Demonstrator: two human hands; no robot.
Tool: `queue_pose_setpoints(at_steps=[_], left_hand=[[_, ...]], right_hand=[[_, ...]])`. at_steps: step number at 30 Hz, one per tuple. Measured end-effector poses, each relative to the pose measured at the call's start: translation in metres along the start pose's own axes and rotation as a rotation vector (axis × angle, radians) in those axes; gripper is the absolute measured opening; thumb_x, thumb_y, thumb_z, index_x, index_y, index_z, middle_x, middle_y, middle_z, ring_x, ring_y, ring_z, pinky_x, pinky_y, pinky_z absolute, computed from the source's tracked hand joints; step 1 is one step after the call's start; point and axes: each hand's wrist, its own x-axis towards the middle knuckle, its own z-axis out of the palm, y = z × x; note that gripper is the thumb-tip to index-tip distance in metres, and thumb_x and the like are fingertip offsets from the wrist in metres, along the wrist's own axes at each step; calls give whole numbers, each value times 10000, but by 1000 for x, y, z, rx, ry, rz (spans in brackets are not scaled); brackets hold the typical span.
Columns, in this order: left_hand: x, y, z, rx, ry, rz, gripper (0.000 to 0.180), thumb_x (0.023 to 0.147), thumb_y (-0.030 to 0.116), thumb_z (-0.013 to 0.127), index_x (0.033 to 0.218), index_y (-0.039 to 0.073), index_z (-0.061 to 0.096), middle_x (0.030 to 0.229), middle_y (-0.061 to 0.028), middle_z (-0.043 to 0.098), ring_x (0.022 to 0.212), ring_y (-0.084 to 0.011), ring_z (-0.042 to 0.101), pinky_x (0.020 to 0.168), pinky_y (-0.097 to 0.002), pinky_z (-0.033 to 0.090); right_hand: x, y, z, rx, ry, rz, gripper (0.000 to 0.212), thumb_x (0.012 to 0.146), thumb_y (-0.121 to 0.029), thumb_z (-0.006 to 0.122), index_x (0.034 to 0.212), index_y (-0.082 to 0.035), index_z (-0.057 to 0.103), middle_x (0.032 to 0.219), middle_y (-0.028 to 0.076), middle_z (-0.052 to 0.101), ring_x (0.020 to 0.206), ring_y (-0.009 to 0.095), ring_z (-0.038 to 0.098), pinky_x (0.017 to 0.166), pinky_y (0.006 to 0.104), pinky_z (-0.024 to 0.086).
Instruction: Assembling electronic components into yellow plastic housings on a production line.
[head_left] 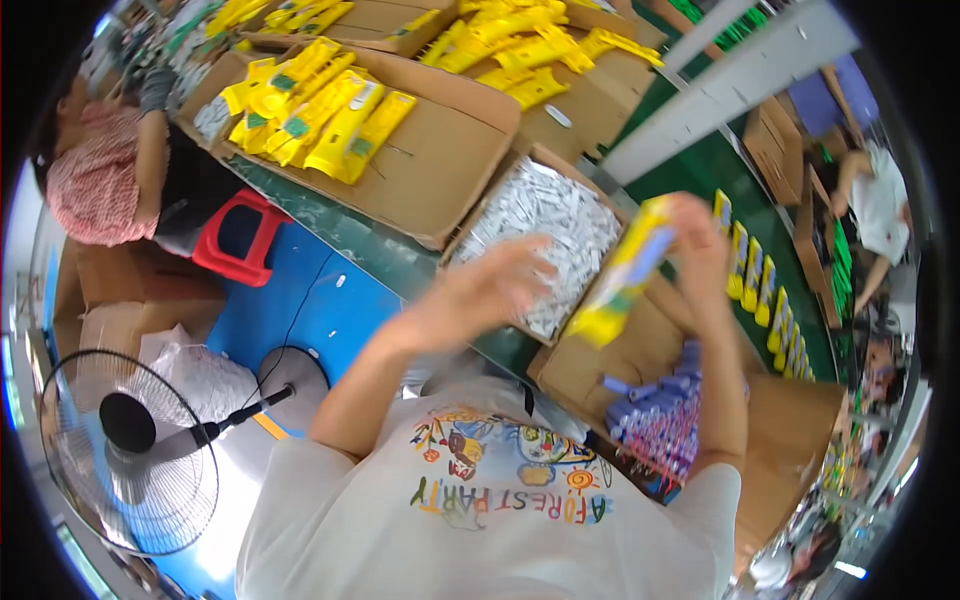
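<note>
My right hand is closed around the top end of a yellow pouch, which hangs tilted and blurred by motion. Something purple shows along the pouch's face. My left hand hovers over a cardboard box full of small white-and-silver packets. Its fingers are smeared but look apart, with nothing seen between them. Below the pouch, a carton holds purple tube-like pieces with pinkish ends.
Yellow pouches fill part of a shallow carton at the far left. More yellow packs stand in a row on the green belt at right. A metal post rises beyond the packet box. A fan and a seated person are at left.
</note>
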Motion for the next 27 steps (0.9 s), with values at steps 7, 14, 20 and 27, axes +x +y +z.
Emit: queue_pose_setpoints(at_steps=[7, 14, 20, 27], left_hand=[[40, 0, -166, 1790, 940, 74, 344, 869, 236, 635, 1103, -2, 553, 1063, -233, 563, 939, -416, 588, 757, -432, 502], [30, 38, -151, 664, 697, -237, 443, 912, 250, 569, 1257, -14, 483, 1051, -154, 636, 905, -235, 648, 803, -358, 528], [41, 22, -76, -462, 459, -247, 309, 899, 93, 457, 1192, 4, 504, 1016, -120, 613, 885, -209, 629, 759, -337, 524], [49, 20, -36, -451, 471, -93, 478, 857, -44, 419, 1315, 16, 297, 1130, -170, 563, 1008, -258, 599, 912, -380, 499]], right_hand=[[184, 243, -199, -863, 400, 20, 235, 918, -290, 549, 1065, -146, 663, 998, 171, 662, 955, 369, 620, 807, 421, 490], [157, 149, -143, -935, 381, -282, 167, 911, -141, 553, 1025, -115, 672, 967, 128, 649, 894, 284, 623, 781, 367, 491], [32, -21, 16, -267, -113, -438, 147, 872, -16, 586, 1006, -31, 646, 943, 65, 620, 830, 153, 602, 720, 248, 465], [-6, -33, 70, -443, -165, -468, 307, 827, -45, 625, 1133, -72, 602, 1158, 137, 571, 1072, 308, 524, 920, 375, 435]])
